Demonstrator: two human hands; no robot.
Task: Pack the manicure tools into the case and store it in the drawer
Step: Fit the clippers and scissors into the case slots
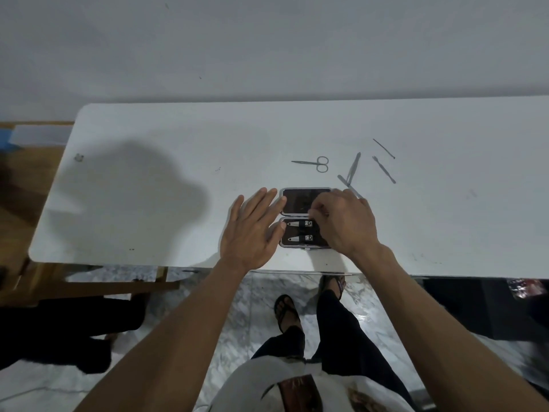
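A small dark manicure case lies open on the white table near its front edge. Two nail clippers sit strapped in its near half. My left hand rests flat with spread fingers touching the case's left edge. My right hand covers the case's right side, its fingertips pinched together at the hinge; anything between them is hidden. Loose behind the case lie scissors, tweezers, a flat file running behind my right hand, a cuticle pusher and a thin pick.
A thin metal strip runs under the table's front edge in front of me. My legs and sandalled feet stand on a marble floor. A wooden frame and dark fabric are at lower left. A wall is behind the table.
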